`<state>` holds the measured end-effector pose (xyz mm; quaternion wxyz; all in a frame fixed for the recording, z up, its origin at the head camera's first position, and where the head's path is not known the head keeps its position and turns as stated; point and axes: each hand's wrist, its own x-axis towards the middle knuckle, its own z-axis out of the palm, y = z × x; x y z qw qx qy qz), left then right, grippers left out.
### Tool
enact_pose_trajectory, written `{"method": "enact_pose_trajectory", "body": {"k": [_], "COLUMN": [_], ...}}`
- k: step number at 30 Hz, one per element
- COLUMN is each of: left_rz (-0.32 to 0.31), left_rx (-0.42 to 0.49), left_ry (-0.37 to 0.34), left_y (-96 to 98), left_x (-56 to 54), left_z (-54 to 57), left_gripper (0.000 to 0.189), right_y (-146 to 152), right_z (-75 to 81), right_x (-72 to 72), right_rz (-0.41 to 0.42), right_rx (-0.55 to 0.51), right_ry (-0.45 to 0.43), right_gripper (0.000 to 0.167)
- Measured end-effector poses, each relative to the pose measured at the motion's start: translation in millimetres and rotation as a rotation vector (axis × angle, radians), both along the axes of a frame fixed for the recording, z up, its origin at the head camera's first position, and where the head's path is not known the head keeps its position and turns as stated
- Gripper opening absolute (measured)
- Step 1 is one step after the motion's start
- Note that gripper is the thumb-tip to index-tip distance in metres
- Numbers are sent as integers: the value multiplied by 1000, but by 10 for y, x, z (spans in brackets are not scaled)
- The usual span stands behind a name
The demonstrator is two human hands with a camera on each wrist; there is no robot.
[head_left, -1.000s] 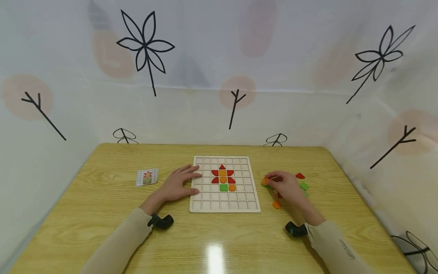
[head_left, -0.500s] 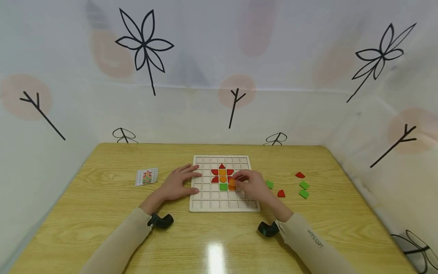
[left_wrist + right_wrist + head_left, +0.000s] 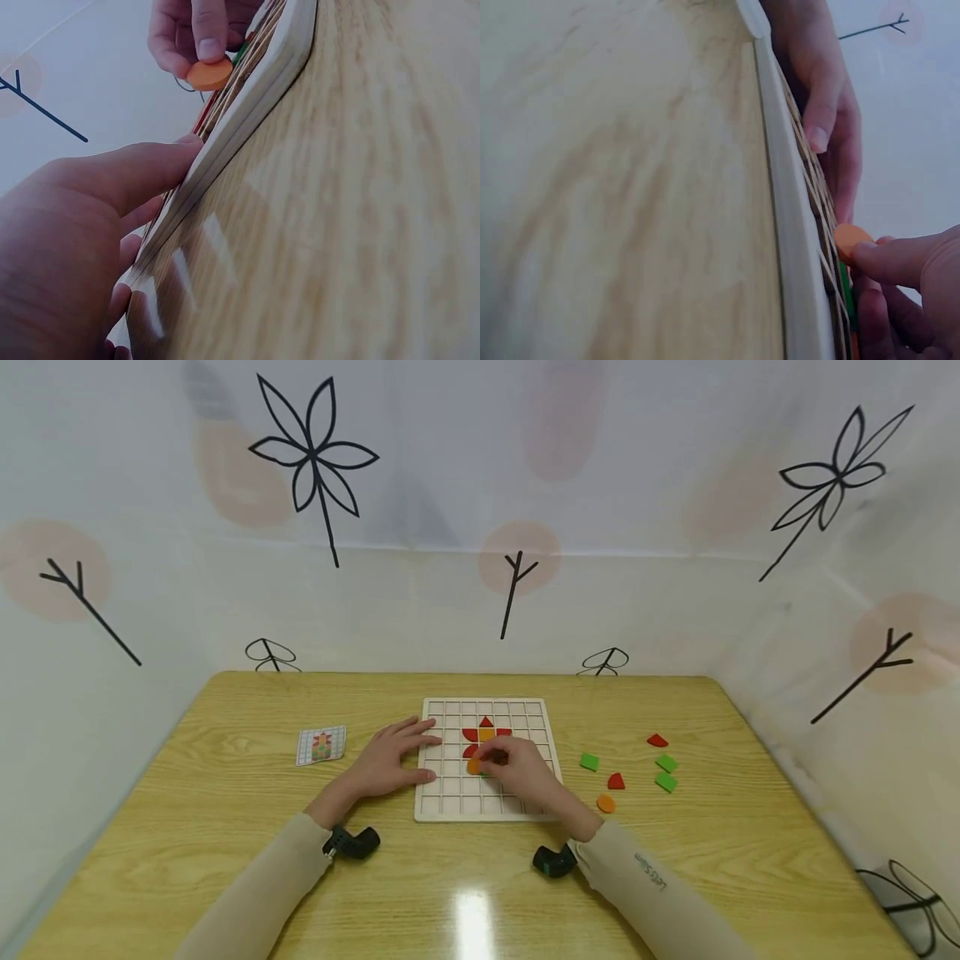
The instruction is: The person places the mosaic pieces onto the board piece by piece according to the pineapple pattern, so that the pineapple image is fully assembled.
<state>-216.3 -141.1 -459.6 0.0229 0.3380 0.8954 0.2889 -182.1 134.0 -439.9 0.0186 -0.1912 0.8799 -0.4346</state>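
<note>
A white square grid board lies on the table with red, orange and green pieces set in its cells. My left hand rests at the board's left edge, fingers spread and touching the rim. An orange disc is pinched between the thumb and fingers of my right hand, just over the board, left of a green square that is mostly covered. Red pieces, such as a triangle, show above the hand. The right hand hides part of the pattern.
Right of the board lie loose green squares, red quarter-circle pieces and an orange disc. A small printed pattern card lies left of the left hand. Patterned cloth walls stand behind the wooden table.
My right hand has carried the orange disc from the loose pieces at the right leftward over the board, past the green square. The left hand has stayed at the board's edge.
</note>
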Motion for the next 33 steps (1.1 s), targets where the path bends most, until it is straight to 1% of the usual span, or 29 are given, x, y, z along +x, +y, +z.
{"method": "enact_pose_trajectory", "body": {"k": [4, 11, 21, 24, 28, 31, 33], "left_rz": [4, 9, 10, 9, 1, -4, -4], "left_rx": [-1, 2, -3, -4, 1, 3, 1], "left_ry": [0, 3, 15, 14, 11, 11, 9], "left_y": [-3, -11, 1, 3, -3, -8, -9], "left_x": [-2, -10, -29, -31, -33, -34, -35], "left_z": [-11, -34, -45, -45, -48, -51, -54], "left_gripper": [58, 57, 58, 58, 58, 58, 58], "right_y": [-5, -14, -20, -8, 54, 168, 279], "right_z": [-16, -9, -20, -4, 43, 87, 104], "right_x": [3, 6, -8, -14, -46, -67, -74], "right_rz": [8, 15, 14, 5, -11, 4, 18], "right_rx": [28, 30, 52, 39, -13, -56, -65], "right_ry": [5, -8, 43, 30, 18, 34, 48], "right_gripper": [10, 11, 16, 17, 15, 15, 15]}}
